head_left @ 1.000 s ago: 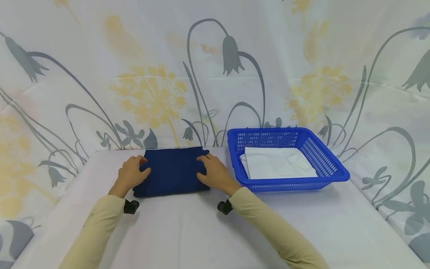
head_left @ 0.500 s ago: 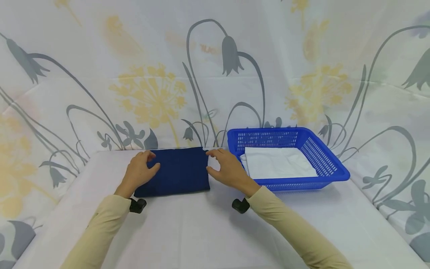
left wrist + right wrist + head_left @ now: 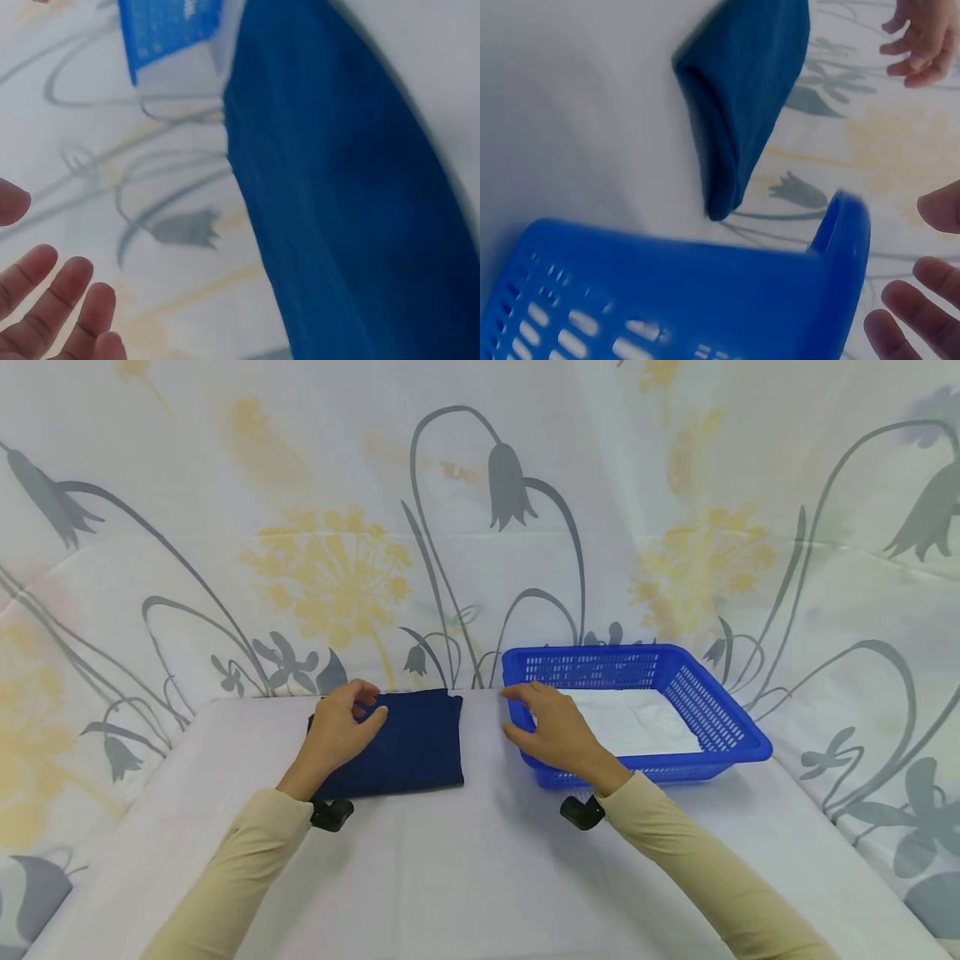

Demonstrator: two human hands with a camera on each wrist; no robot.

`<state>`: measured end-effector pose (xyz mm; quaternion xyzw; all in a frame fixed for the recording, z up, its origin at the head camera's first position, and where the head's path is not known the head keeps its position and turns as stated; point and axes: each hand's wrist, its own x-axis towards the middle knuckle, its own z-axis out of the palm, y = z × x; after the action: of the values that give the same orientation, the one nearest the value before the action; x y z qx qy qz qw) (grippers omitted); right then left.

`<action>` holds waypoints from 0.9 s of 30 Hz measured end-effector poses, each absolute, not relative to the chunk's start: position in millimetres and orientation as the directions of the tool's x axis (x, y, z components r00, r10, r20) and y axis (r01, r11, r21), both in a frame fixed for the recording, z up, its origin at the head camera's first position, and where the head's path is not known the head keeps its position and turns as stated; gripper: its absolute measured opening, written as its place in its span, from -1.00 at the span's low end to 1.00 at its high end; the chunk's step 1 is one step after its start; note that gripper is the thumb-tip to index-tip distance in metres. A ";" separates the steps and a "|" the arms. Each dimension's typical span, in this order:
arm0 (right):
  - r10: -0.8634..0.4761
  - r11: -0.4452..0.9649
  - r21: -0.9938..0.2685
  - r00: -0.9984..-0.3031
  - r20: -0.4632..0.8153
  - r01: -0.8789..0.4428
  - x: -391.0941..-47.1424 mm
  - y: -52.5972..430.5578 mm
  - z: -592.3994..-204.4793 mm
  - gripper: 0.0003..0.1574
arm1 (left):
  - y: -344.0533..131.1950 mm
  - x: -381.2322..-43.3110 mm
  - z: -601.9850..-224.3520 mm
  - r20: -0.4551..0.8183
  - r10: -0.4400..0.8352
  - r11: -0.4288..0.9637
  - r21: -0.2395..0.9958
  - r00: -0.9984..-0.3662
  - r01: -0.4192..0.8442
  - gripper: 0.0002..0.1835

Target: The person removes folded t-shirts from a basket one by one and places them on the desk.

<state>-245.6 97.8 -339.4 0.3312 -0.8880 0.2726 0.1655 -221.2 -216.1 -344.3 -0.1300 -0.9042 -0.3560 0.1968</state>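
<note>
A dark blue folded cloth (image 3: 412, 743) lies flat on the white-covered table, left of centre. My left hand (image 3: 341, 727) hovers over the cloth's left part, fingers loosely bent and holding nothing; in the left wrist view its fingers (image 3: 56, 300) stand apart from the cloth (image 3: 330, 187). My right hand (image 3: 555, 727) is above the left side of a blue plastic basket (image 3: 720, 710), likewise with nothing in its grasp. Its fingertips (image 3: 904, 307) show beside the basket's rim (image 3: 847, 247) in the right wrist view. Folded white cloth (image 3: 637, 722) lies inside the basket, partly hidden behind the right hand.
Behind the table hangs a white curtain (image 3: 450, 527) printed with grey and yellow flowers. The basket stands at the table's back right, with a strip of white tablecloth (image 3: 483, 760) between it and the blue cloth. Dark wrist cameras (image 3: 582, 812) sit under both wrists.
Both hands have come off the blue cloth's side edges. The right hand has moved right to the basket, while the left has drifted right over the cloth. Cloth and basket stay in place.
</note>
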 end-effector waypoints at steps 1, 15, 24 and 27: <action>-0.502 0.629 -0.378 -0.727 0.470 -0.679 -245.3 101.3 -339.2 -0.48 | -212.3 -220.7 -342.4 0.435 0.100 0.708 0.601 -0.895 0.371 -0.70; -0.489 0.615 -0.399 -0.726 0.483 -0.680 -250.3 158.4 -325.4 -0.51 | -164.4 -224.9 -323.0 0.406 0.130 0.609 0.687 -0.904 0.396 -0.63; -0.435 0.663 -0.434 -0.786 0.440 -0.610 -252.3 193.3 -311.4 -0.49 | -137.7 -230.2 -319.6 0.349 0.096 0.527 0.777 -0.932 0.345 -0.61; -0.412 0.691 -0.444 -0.815 0.406 -0.570 -253.9 204.2 -307.4 -0.49 | -129.0 -234.7 -321.4 0.345 0.090 0.510 0.790 -0.934 0.341 -0.62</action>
<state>-253.9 204.2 -307.4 0.2703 -0.9090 0.2852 0.1387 -234.7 -129.0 -321.4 -0.1256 -0.8590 -0.4787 0.1311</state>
